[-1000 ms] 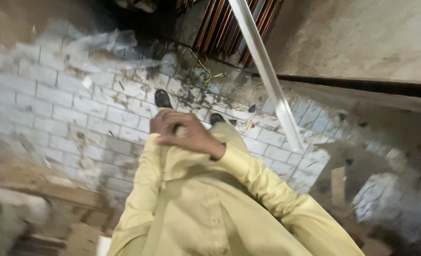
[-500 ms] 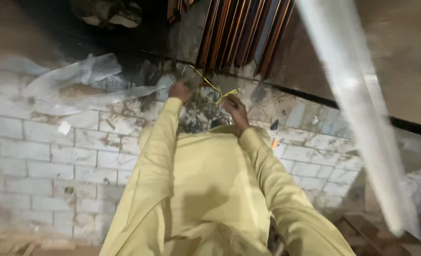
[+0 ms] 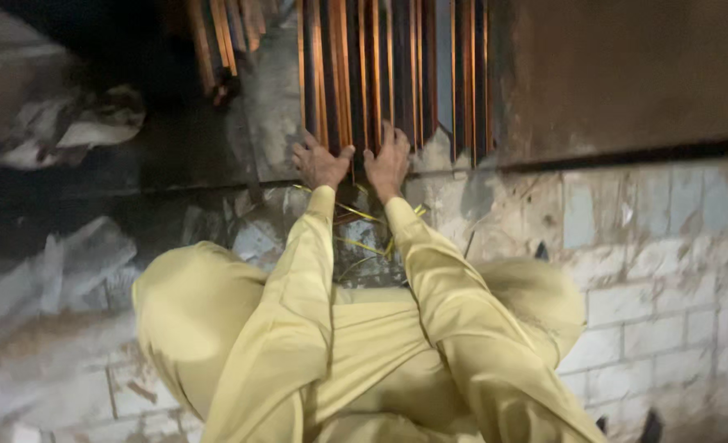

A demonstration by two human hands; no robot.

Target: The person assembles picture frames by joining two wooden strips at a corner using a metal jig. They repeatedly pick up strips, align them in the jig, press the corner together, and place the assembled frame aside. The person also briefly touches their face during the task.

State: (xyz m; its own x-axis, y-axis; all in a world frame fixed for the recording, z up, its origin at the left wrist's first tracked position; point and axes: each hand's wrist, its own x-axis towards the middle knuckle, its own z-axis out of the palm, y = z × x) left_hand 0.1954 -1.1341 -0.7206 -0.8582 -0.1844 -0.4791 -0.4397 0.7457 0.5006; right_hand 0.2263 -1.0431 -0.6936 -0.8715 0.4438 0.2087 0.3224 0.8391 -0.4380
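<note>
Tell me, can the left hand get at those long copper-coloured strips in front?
Probably yes: the left hand already rests on the near ends of the copper-coloured strips, beside the right hand, with nothing between them.

I count my two hands, left hand (image 3: 319,162) and right hand (image 3: 387,161), one stack of copper-coloured strips (image 3: 380,70), a few yellow straps (image 3: 362,217), and one crumpled plastic sheet (image 3: 77,135).
</note>
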